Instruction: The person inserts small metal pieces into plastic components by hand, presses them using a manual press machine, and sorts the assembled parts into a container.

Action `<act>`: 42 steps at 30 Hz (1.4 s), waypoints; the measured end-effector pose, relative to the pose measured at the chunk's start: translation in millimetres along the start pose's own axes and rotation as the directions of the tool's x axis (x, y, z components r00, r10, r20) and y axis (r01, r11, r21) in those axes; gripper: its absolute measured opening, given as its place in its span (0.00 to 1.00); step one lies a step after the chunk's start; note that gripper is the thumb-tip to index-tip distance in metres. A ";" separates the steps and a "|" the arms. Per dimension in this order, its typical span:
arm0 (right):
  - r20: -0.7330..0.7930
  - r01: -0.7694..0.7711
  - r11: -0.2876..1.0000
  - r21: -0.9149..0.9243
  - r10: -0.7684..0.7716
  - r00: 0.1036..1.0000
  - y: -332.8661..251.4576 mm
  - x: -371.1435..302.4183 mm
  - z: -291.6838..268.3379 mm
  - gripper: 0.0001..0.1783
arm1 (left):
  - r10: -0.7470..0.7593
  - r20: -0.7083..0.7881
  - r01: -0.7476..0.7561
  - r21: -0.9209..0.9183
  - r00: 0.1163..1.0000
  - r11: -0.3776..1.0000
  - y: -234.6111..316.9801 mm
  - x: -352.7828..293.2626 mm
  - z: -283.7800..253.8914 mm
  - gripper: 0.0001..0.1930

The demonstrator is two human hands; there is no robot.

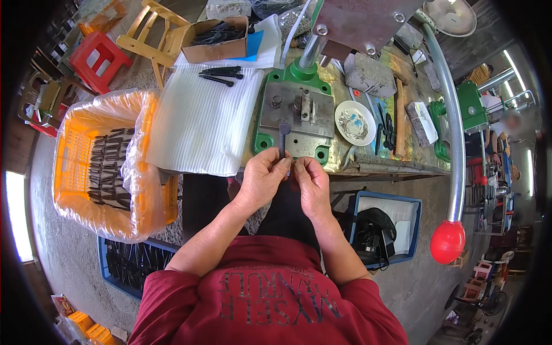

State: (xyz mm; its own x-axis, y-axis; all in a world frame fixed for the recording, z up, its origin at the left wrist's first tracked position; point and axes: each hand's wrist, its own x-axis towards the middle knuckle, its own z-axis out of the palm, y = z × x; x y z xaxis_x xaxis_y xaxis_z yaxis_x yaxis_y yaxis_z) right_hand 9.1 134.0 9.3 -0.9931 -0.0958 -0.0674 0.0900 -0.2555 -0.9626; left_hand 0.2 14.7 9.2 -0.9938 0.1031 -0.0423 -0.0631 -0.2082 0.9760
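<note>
My left hand (263, 177) pinches a slim black part (284, 135) with a wider, squared end pointing away from me. Close beside it, my right hand (312, 185) has thumb and fingers pressed together; whatever is between them is too small or hidden. Both hands are at the front edge of a green-based press (263, 142). Its steel plate (287, 122) carries a small metal fixture (309, 107). To the right stands a white plate (345, 138) holding silvery material and blue bits. Several similar black parts (221, 73) lie on a white foam sheet (201, 123) at the left.
A plastic-lined orange crate (64, 172) with stacked dark parts stands left. A cardboard box (215, 53) of black parts sits at the back. The press lever's red knob (448, 242) hangs at right. Blue bins (415, 230) are below the bench. A hammer (399, 115) lies right.
</note>
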 end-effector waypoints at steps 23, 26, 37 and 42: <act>-0.107 -0.033 0.962 0.272 0.064 0.992 4.9 -4.2 8.2 0.07 | -0.093 -0.055 0.081 -0.197 0.994 0.977 8.1 -1.3 -2.5 0.09; -0.103 -0.050 0.961 0.273 0.080 0.991 5.6 -7.3 6.7 0.07 | -0.117 -0.053 0.106 -0.179 0.992 0.978 8.4 -1.8 -2.9 0.10; -0.101 -0.032 0.961 0.274 0.062 0.993 6.7 -12.5 7.6 0.06 | -0.162 -0.017 0.147 -0.326 0.987 0.934 8.6 -0.9 -7.0 0.10; -0.085 -0.017 0.953 0.303 0.045 0.995 5.8 -14.2 10.5 0.06 | -0.241 -0.011 0.196 -0.544 0.971 0.816 9.9 0.5 -6.5 0.07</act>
State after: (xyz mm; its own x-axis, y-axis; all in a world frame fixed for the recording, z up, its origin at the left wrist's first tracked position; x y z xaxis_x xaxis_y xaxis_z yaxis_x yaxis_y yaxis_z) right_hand 24.5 123.8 7.4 -0.9908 -0.0254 -0.1329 0.1258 -0.5337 -0.8363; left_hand -1.5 6.4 17.4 -0.9504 0.1394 -0.2782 -0.2963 -0.6785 0.6722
